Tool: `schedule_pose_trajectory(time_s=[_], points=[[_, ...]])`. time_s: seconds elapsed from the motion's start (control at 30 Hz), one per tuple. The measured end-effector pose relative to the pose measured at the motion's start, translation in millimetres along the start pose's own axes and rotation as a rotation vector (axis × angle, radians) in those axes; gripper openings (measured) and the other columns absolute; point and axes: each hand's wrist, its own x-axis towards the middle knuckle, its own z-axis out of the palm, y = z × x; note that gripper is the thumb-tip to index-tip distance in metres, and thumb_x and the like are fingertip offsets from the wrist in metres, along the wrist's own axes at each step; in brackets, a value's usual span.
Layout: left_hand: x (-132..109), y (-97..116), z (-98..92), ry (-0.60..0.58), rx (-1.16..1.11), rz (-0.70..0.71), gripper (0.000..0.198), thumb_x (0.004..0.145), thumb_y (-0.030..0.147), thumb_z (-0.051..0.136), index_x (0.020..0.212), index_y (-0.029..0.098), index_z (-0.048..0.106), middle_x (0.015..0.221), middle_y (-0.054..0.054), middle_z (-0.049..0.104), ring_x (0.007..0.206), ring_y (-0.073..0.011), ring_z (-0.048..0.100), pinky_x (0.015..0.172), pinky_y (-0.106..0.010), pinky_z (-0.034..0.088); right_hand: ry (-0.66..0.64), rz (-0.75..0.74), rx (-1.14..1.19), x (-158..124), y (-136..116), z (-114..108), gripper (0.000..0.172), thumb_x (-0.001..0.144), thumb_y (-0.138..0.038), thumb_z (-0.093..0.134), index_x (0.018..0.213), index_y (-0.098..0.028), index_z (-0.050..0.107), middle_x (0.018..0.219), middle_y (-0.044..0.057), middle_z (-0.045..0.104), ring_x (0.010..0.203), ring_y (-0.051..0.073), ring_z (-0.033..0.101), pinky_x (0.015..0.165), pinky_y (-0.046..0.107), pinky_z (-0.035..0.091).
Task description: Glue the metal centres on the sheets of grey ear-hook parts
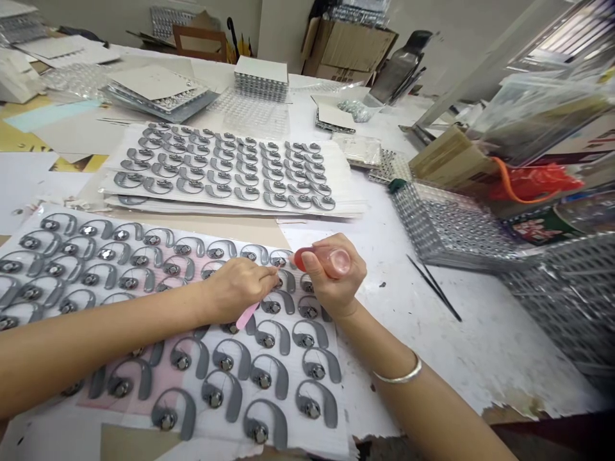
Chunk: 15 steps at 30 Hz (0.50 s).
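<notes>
My left hand [240,289] reaches over the near white sheet [312,378] with its fingers closed on a slim tool whose flat pink end [247,316] sticks out below. The tool's tip, at the fingertips, is too small to make out. My right hand [339,282] grips a translucent red squeeze bottle [327,260], tilted with its narrow end toward the left fingertips. Rows of grey hook-shaped pieces [275,336], each with a shiny round faceted stone, cover the sheet. Both hands are over its upper right part, and my left forearm hides several pieces.
Behind lies a stack of sheets [230,166] with more grey hooks. Black tweezers [435,288] rest on the table at right, near stacked packs of stones [446,224]. A dark bottle [401,67], a cardboard box [346,48] and a red plastic bag [538,182] stand farther off.
</notes>
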Motion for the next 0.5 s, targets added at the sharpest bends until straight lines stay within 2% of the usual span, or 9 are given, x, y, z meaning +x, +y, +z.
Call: schedule_pose_trajectory(time_s=[0.3,0.5], points=[[-0.3,1.1,1.2,0.020,0.022,-0.005,0.021,0.090,0.009,0.042,0.090,0.008,0.063,0.089,-0.012,0.072,0.068,-0.0188,0.069,0.053,-0.029,0.058,-0.014,-0.035,-0.026,-0.2,-1.2,-1.4,0.013,0.074,-0.018,0.069,0.079,-0.018,0.058,0.067,0.001,0.058,0.058,0.014,0.056,0.053,0.031,0.048],[-0.7,0.5,0.0,-0.027,0.044,-0.009,0.020,0.090,0.009,0.042,0.089,0.009,0.063,0.089,-0.012,0.072,0.068,-0.0179,0.069,0.054,-0.028,0.057,-0.029,-0.064,-0.057,0.4,-3.5,-2.7,0.013,0.074,-0.019,0.069,0.077,-0.018,0.057,0.065,0.001,0.058,0.057,0.014,0.054,0.052,0.031,0.047]])
